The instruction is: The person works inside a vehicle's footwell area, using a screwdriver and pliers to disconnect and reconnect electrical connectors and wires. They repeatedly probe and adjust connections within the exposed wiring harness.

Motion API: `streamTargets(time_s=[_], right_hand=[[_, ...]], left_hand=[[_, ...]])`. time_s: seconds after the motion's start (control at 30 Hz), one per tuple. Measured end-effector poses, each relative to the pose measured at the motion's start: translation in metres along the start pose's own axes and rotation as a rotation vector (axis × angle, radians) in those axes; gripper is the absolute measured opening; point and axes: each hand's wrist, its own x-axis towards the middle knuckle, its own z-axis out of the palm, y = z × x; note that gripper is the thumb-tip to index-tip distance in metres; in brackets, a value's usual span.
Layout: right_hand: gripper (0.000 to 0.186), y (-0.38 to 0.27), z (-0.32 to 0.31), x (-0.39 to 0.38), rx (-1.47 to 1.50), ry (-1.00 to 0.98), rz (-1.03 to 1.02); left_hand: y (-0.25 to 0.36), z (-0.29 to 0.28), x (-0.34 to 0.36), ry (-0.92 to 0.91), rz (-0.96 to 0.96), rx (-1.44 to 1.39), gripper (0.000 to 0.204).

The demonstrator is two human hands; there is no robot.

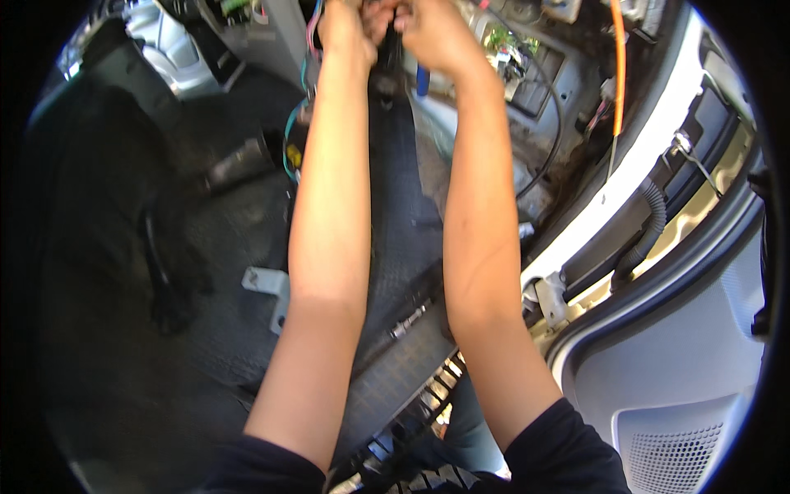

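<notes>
Both my arms reach forward to the top edge of the view, into the opened front of a vehicle's cabin. My left hand (347, 29) has its fingers curled and meets the right one at the picture's edge. My right hand (436, 34) is closed too, its fingertips pinched. What they hold is cut off or hidden. Between and below them is a dark, column-like part (387, 70). A blue piece (422, 81) sticks down just under my right hand; whether it is gripped I cannot tell. Thin coloured wires (313, 29) run beside my left hand.
On the black floor mat (239, 354) lie a metal bracket (265, 281) and a socket extension (409, 319). A dark lever with a worn boot (234, 169) stands left. An orange cable (617, 74) hangs right, near the white door frame (634, 140) and the open door (658, 362).
</notes>
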Motion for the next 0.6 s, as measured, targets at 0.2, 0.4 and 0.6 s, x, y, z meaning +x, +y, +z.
streamTargets(time_s=[0.2, 0.4, 0.6], right_hand=[[0.035, -0.020, -0.003, -0.006, -0.199, 0.103, 0.138], [0.041, -0.032, -0.002, -0.010, 0.517, 0.228, 0.593], [0.023, -0.024, 0.001, -0.013, 0.892, 0.107, 0.637]], left_hand=[[0.023, -0.007, -0.015, -0.137, -0.295, 0.118, 0.019], [0.014, -0.010, -0.002, -0.070, -0.281, 0.049, 0.010], [0.020, -0.013, 0.001, -0.104, -0.350, 0.030, 0.008]])
